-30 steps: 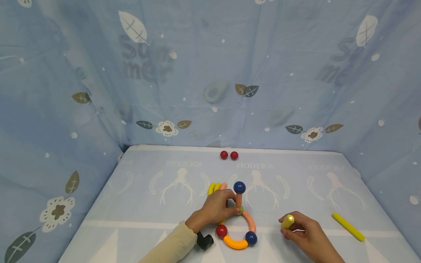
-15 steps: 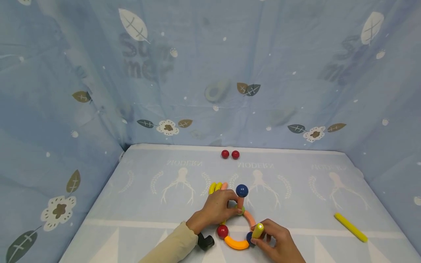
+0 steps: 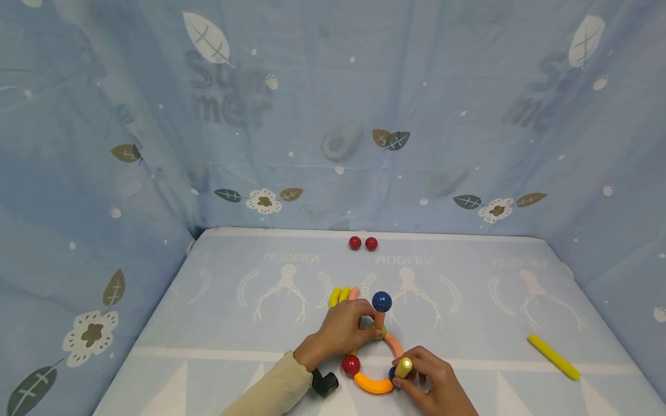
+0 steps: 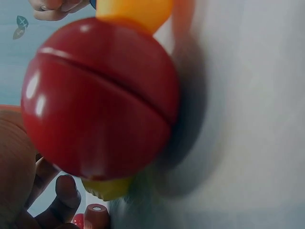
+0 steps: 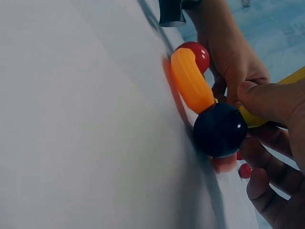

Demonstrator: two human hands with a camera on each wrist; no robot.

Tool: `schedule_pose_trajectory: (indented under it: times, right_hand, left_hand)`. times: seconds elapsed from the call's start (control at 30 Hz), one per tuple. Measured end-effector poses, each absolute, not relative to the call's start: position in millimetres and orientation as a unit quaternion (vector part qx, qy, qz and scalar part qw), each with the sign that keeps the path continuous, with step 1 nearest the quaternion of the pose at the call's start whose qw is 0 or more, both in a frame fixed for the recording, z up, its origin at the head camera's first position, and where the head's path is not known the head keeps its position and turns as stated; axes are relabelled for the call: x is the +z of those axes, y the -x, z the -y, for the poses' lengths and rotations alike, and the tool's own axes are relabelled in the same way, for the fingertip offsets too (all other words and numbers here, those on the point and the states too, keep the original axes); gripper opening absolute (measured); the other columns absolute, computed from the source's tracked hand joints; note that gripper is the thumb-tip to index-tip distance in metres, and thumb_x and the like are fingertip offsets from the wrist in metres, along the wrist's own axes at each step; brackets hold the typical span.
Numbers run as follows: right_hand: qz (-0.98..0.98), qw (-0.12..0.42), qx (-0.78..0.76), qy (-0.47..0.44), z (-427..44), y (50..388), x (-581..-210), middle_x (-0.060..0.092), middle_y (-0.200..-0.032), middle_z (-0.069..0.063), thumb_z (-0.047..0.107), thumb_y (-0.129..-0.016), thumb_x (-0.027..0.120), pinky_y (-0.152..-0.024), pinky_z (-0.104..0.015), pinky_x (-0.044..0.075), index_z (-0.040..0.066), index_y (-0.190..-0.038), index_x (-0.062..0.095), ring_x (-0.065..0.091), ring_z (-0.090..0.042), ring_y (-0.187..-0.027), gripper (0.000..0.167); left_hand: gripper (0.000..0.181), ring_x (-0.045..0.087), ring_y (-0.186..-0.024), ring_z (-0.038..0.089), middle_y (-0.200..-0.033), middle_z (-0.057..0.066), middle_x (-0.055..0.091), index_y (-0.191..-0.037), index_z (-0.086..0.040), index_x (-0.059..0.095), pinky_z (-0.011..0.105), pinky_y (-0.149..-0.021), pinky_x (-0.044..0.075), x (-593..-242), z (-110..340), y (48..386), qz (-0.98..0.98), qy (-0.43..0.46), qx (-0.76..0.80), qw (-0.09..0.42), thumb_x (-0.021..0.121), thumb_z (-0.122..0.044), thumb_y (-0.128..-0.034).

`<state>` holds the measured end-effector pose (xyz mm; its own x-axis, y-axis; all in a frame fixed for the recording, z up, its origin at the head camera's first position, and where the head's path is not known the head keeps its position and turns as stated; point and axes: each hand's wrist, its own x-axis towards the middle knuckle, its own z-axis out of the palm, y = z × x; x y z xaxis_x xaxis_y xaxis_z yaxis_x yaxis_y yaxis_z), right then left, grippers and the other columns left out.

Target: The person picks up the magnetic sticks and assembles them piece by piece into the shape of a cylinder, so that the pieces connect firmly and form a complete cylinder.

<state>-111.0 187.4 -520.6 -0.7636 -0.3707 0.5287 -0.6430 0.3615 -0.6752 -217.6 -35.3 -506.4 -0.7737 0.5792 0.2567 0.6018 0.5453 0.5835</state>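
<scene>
Right wrist view: end of yellow stick (image 5: 252, 117) meets blue ball (image 5: 220, 130) of the ring (image 3: 373, 385) on the table (image 3: 203, 329). Head view: stick and right hand (image 3: 436, 380) largely cover that ball. Right hand's grip pinches the stick, held well apart from the ring a second ago. Left hand (image 3: 343, 328): grip closed on green ball (image 3: 384, 331), mostly hidden.

A ring of pieces (image 3: 373, 385) sits on the table (image 3: 182, 315) there, a rod (image 3: 554, 357) well to its right, two balls (image 3: 355, 243) behind.
</scene>
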Motion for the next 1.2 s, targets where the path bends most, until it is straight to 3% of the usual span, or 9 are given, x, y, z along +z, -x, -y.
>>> schedule_pose_trajectory:
  times: [0.33,0.53,0.7,0.8,0.87,1.03,1.2]
  right_hand:
    - [0.814,0.131,0.466,-0.32,-187.7,113.7,-520.3,0.061,-0.097,0.009,0.004,-0.077,0.083,-0.048,-0.018,0.043,0.014,-0.1,0.071,0.049,-0.001,-0.063,0.028]
    - [0.847,0.094,0.432,-0.295,-194.7,113.5,-510.2,0.06,-0.097,0.016,0.017,-0.08,0.083,-0.051,-0.019,0.043,0.019,-0.103,0.07,0.05,-0.002,-0.066,0.027]
    - [0.887,-0.012,0.38,-0.262,-212.7,120.1,-496.1,0.059,-0.096,0.018,0.03,-0.08,0.082,-0.057,-0.021,0.045,0.021,-0.107,0.07,0.052,-0.002,-0.071,0.03]
    - [0.907,-0.093,0.341,-0.229,-223.8,130.2,-485.7,0.06,-0.095,0.018,0.028,-0.08,0.082,-0.061,-0.024,0.047,0.02,-0.107,0.071,0.051,-0.002,-0.073,0.03]
    - [0.914,-0.11,0.324,-0.218,-229.7,140.8,-481.0,0.06,-0.093,0.017,0.023,-0.08,0.082,-0.063,-0.025,0.048,0.019,-0.106,0.072,0.052,-0.001,-0.073,0.028]
    - [0.923,-0.037,0.312,-0.224,-232.2,180.9,-474.4,0.065,-0.092,0.01,0.013,-0.084,0.078,-0.065,-0.028,0.051,0.013,-0.103,0.073,0.055,-0.002,-0.072,0.019]
    - [0.922,0.026,0.319,-0.218,-216.2,239.4,-474.2,0.068,-0.096,0.0,0.012,-0.086,0.077,-0.066,-0.029,0.052,0.007,-0.107,0.071,0.058,-0.009,-0.075,0.023]
  left_hand:
    - [0.014,0.045,-0.064,-0.001,-0.081,-0.019,0.059,-0.085,-0.028,0.068,0.018,-0.058,0.038,-506.0,36.0,216.7,0.881,0.324,-0.346,0.005,0.081,-0.033,-0.0819]
    - [0.014,0.045,-0.064,0.0,-0.081,-0.017,0.06,-0.086,-0.027,0.069,0.018,-0.058,0.038,-504.7,35.1,216.5,0.879,0.322,-0.353,0.002,0.081,-0.033,-0.0819]
    - [0.014,0.045,-0.065,0.0,-0.081,-0.018,0.059,-0.084,-0.028,0.068,0.018,-0.059,0.039,-504.6,34.2,216.2,0.878,0.316,-0.359,-0.007,0.081,-0.032,-0.0822]
    - [0.014,0.046,-0.066,0.0,-0.082,-0.019,0.059,-0.083,-0.028,0.068,0.018,-0.059,0.039,-504.2,34.4,216.0,0.878,0.315,-0.36,-0.005,0.081,-0.032,-0.082]
    - [0.014,0.046,-0.066,0.0,-0.082,-0.019,0.06,-0.084,-0.028,0.068,0.018,-0.06,0.039,-504.3,34.8,216.2,0.878,0.315,-0.359,-0.004,0.081,-0.032,-0.082]
    - [0.014,0.046,-0.066,-0.001,-0.083,-0.021,0.059,-0.088,-0.027,0.07,0.018,-0.06,0.04,-504.7,35.5,216.9,0.88,0.31,-0.36,-0.009,0.081,-0.034,-0.0819]
    - [0.015,0.047,-0.066,0.0,-0.085,-0.021,0.06,-0.091,-0.026,0.071,0.018,-0.061,0.04,-504.9,35.2,215.6,0.879,0.308,-0.364,-0.021,0.081,-0.033,-0.0823]
